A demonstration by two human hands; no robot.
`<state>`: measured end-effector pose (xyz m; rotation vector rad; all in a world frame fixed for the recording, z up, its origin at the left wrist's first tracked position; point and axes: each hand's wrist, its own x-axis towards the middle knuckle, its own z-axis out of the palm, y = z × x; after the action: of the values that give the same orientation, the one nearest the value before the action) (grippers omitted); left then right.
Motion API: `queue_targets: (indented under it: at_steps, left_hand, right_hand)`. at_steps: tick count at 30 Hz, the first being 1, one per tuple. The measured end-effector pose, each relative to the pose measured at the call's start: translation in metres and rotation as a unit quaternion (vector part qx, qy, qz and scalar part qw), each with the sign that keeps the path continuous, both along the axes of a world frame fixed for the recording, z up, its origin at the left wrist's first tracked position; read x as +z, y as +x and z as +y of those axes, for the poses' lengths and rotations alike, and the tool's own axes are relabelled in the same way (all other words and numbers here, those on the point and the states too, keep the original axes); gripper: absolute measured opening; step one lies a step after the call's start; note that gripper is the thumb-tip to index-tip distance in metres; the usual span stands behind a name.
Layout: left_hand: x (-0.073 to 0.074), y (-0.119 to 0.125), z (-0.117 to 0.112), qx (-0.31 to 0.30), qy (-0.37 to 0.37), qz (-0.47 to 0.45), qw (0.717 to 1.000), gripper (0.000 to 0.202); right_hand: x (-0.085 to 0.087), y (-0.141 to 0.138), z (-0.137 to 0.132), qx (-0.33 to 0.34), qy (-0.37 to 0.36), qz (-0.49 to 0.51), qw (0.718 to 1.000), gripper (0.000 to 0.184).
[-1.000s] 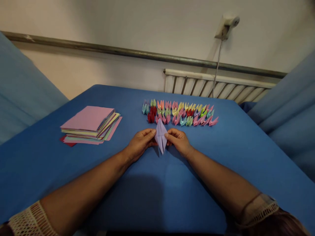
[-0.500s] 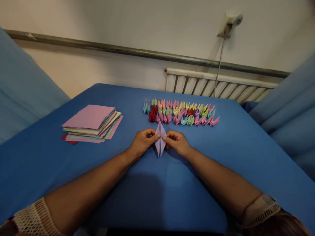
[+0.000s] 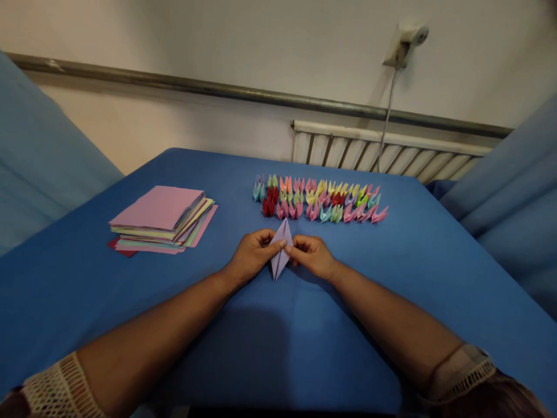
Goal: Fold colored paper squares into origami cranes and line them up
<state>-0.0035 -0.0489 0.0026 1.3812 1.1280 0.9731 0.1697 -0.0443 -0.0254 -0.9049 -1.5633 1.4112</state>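
Note:
A lilac folded origami paper (image 3: 279,268), shaped like a narrow diamond with a split down its lower half, is held up between both hands. My left hand (image 3: 253,253) pinches its left side, thumb on the front face and fingers behind. From the other side, my right hand (image 3: 314,255) grips the right edge, its thumb tip close to the left thumb. The fingers behind the paper are partly hidden. Just beyond it stand several rows of small folded paper cranes (image 3: 322,200) in pink, red, yellow, green and blue.
On the left of the blue-covered table (image 3: 209,354) lies a stack of coloured paper squares (image 3: 159,209), pink on top. Behind the table are a wall pipe (image 3: 217,88), a radiator (image 3: 348,145) and a socket with a hanging cord (image 3: 398,52). Blue curtains (image 3: 500,168) flank both sides.
The lilac paper has tilted, its top point leaning right and its lower tips swinging left. The thumbs have come closer together. Stack and cranes have stayed put.

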Motion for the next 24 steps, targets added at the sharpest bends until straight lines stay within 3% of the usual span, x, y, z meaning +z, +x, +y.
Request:
queue_targets:
  at_steps: [5,10,16,20,24]
  left_hand:
    - [0.001,-0.001,0.001,-0.007,0.021,0.028,0.999,0.028]
    - [0.001,-0.002,-0.001,-0.069,0.020,0.099,0.992,0.028]
    - [0.005,-0.001,-0.005,-0.087,0.085,0.182,0.976,0.024]
    - [0.007,-0.001,-0.004,-0.085,0.043,0.156,0.983,0.021]
    - [0.007,-0.004,0.003,-0.039,-0.021,0.086,0.995,0.028]
  right_hand:
    - [0.000,0.000,0.001,-0.009,0.000,0.006,1.000,0.035]
    - [0.005,-0.002,0.003,-0.054,-0.027,0.072,0.996,0.040]
    - [0.005,-0.001,0.004,-0.093,0.005,0.039,0.995,0.039]
    - [0.006,0.002,0.005,-0.107,0.004,0.023,0.994,0.043]
    - [0.007,0.005,0.010,-0.116,-0.039,0.021,0.992,0.045]
